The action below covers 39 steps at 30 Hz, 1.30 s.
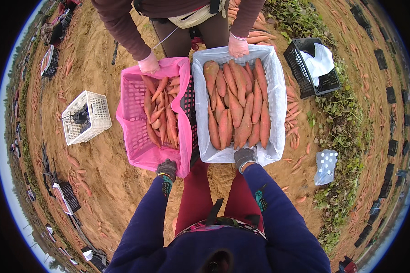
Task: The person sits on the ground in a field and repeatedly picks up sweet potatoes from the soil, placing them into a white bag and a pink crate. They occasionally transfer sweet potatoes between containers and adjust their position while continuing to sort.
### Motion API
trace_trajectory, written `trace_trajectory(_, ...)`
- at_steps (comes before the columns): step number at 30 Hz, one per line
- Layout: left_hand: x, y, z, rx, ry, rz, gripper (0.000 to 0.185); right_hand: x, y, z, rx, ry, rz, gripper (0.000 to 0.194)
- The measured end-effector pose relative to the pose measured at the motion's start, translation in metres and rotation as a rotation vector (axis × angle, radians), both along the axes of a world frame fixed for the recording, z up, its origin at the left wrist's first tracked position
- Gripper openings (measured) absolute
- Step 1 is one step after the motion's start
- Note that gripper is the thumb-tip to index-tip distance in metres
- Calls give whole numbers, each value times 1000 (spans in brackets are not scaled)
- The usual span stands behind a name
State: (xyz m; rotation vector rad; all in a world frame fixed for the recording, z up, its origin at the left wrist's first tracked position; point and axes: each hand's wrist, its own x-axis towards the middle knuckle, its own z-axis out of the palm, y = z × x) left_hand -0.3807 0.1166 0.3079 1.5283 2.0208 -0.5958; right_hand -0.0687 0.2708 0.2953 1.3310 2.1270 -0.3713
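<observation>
My left hand point(166, 169), in a dark grey glove, grips the near rim of a crate lined with pink cloth point(134, 150). Slender sweet potatoes point(161, 119) lie in it, with part of the pink liner's floor showing. My right hand point(245, 157), gloved alike, holds the near rim of a crate lined with white cloth point(276, 136). Larger sweet potatoes point(237, 109) fill that one in rows. Across from me a co-worker's pink-gloved hands point(149, 63) hold the far rims of both crates. My fingers are partly hidden inside the rims.
A white plastic crate point(99, 117) with black items stands at left. To the right are a black crate point(299, 73) with white cloth, a dotted plastic bag point(326, 167) and green vines point(343, 129). Loose sweet potatoes point(292, 112) lie on the sandy soil point(112, 184).
</observation>
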Motion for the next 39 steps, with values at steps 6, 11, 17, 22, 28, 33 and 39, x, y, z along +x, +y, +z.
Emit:
trace_trajectory(6,-81,136,-4,16,-31,-30,39,-77,124,8,56,-62,-25,24)
trace_trajectory(11,-131,229,-2,111,-64,21,44,-137,231,10,99,-48,48,25)
trace_trajectory(17,-216,315,-1,102,68,115,41,-229,331,1,39,-8,158,27)
trace_trajectory(22,-278,339,-7,118,238,62,42,-294,352,-31,44,93,156,28)
trace_trajectory(28,-317,343,-10,57,226,78,52,-344,361,-55,90,183,117,26)
trace_trajectory(33,-290,335,-42,35,149,176,55,-330,352,-83,106,130,103,25)
trace_trajectory(39,-263,369,-100,105,199,112,54,-317,369,-108,263,138,167,26)
